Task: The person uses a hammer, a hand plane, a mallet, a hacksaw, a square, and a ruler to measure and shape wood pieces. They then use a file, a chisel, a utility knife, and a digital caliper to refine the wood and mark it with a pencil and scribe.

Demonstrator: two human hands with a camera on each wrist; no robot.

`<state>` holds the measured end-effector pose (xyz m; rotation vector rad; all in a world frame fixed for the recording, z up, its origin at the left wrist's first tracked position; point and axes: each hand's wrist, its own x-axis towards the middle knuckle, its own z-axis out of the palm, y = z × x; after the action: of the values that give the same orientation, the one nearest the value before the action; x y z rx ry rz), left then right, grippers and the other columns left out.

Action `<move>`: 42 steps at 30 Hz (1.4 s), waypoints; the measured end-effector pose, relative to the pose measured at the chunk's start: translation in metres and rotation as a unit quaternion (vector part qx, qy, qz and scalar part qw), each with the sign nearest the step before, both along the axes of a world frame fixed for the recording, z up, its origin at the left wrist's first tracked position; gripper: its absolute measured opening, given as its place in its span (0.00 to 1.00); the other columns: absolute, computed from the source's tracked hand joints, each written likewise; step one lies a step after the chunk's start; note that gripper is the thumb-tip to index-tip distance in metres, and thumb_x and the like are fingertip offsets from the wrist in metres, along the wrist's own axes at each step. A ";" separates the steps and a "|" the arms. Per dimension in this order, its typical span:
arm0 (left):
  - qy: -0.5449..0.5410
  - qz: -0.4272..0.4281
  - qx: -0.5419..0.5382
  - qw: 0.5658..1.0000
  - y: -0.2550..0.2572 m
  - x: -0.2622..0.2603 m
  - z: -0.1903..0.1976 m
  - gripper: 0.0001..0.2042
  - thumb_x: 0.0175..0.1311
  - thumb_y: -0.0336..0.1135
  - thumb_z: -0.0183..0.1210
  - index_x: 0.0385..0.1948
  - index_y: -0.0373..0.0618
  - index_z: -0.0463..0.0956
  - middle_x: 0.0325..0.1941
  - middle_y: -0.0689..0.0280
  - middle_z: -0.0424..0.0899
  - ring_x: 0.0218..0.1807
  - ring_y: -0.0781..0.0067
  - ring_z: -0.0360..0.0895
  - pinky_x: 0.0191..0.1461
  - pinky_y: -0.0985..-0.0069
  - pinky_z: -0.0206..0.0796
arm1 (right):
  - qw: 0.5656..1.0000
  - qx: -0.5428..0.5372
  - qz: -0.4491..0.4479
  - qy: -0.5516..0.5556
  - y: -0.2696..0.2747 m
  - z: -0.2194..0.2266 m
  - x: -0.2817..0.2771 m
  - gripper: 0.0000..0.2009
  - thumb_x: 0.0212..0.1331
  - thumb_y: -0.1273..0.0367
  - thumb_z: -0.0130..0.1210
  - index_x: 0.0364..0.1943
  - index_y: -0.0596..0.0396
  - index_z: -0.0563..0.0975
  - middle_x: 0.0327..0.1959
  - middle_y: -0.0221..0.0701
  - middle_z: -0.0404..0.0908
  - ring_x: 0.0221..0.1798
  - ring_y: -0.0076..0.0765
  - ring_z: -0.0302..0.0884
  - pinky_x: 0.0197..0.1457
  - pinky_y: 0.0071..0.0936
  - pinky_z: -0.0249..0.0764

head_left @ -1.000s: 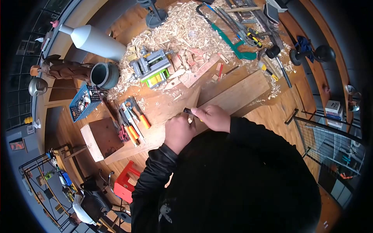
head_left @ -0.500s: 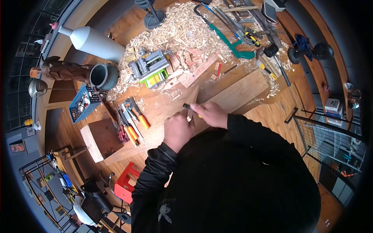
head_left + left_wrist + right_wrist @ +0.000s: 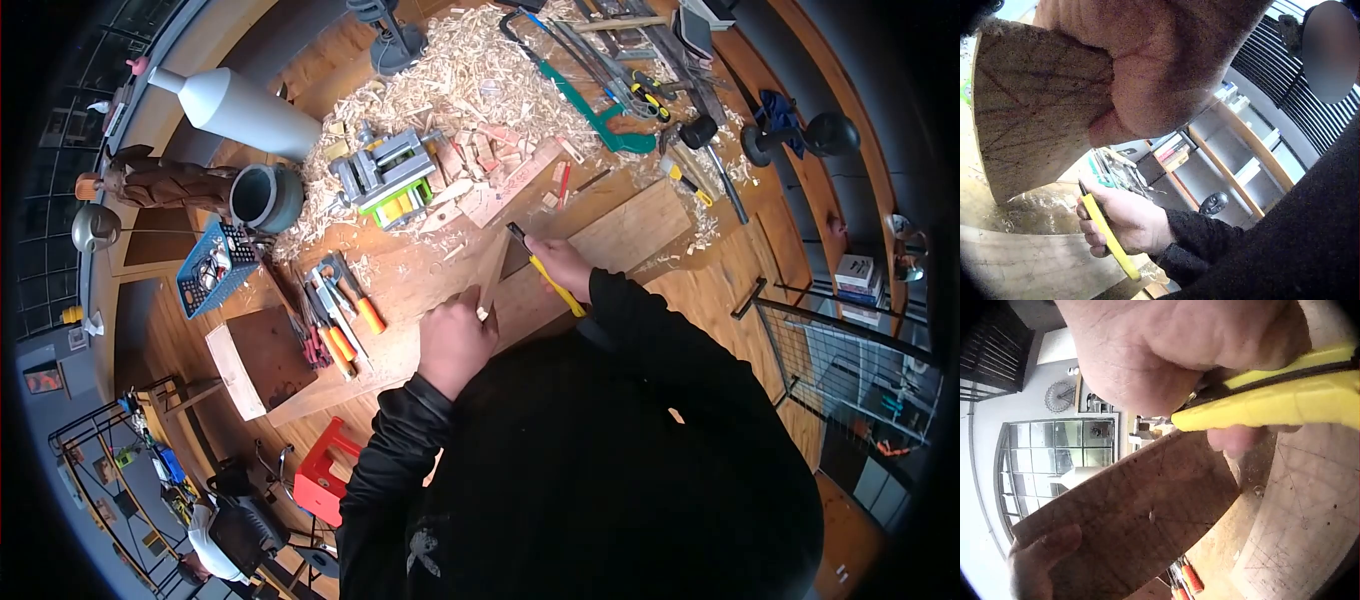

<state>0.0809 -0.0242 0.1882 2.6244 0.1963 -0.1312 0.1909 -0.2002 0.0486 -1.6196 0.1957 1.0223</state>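
Observation:
My left hand grips a flat piece of wood, tilted up off the bench; pencil-like lines cross its face in the left wrist view. In the right wrist view the left thumb lies over one end of this wood. My right hand holds a yellow utility knife with its dark tip pointing away from me, to the right of the wood and apart from it. The knife handle lies across the curled right fingers in the left wrist view.
A long plank lies on the bench under the right hand. Orange-handled tools lie to the left. Beyond are a grey vise, heaped wood shavings and a green hacksaw. A blue basket stands far left.
The right hand with the utility knife has moved away from the left hand, to the right and farther forward, baring the yellow handle. The left hand keeps its grip nearly in place.

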 end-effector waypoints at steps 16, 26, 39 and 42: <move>0.009 0.013 -0.009 1.000 0.006 -0.001 -0.004 0.14 0.54 0.36 0.61 0.39 0.39 0.79 0.26 0.50 0.82 0.30 0.48 0.82 0.37 0.59 0.75 | 0.988 -0.082 0.071 -0.107 -0.006 0.000 0.007 0.17 0.65 0.55 0.52 0.34 0.56 0.69 0.24 0.39 0.74 0.21 0.41 0.76 0.24 0.34 0.73; -0.014 0.012 -0.011 1.000 0.005 0.000 -0.002 0.11 0.57 0.35 0.60 0.37 0.37 0.81 0.25 0.47 0.82 0.27 0.46 0.81 0.34 0.59 0.74 | 0.881 -0.136 0.139 -0.432 0.009 0.000 -0.013 0.10 0.58 0.71 0.55 0.42 0.57 0.69 0.36 0.48 0.75 0.42 0.61 0.74 0.43 0.50 0.70; -0.006 0.016 -0.013 1.000 0.007 0.001 0.000 0.12 0.57 0.36 0.60 0.37 0.36 0.81 0.25 0.47 0.82 0.27 0.46 0.81 0.34 0.59 0.75 | 0.797 -0.107 0.184 -0.565 0.010 0.051 -0.032 0.12 0.50 0.76 0.53 0.41 0.55 0.71 0.35 0.47 0.73 0.41 0.59 0.71 0.43 0.52 0.67; -0.006 0.014 -0.010 1.000 0.008 0.001 -0.003 0.12 0.56 0.36 0.60 0.38 0.38 0.81 0.24 0.48 0.82 0.27 0.47 0.81 0.35 0.58 0.75 | 0.801 -0.134 0.175 -0.556 0.008 0.023 -0.023 0.12 0.50 0.75 0.54 0.40 0.55 0.70 0.36 0.47 0.73 0.43 0.59 0.71 0.45 0.52 0.67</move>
<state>0.0817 -0.0158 0.1853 2.6005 0.2256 -0.1082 0.1679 -0.1919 0.0713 -2.3128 -0.8173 0.1417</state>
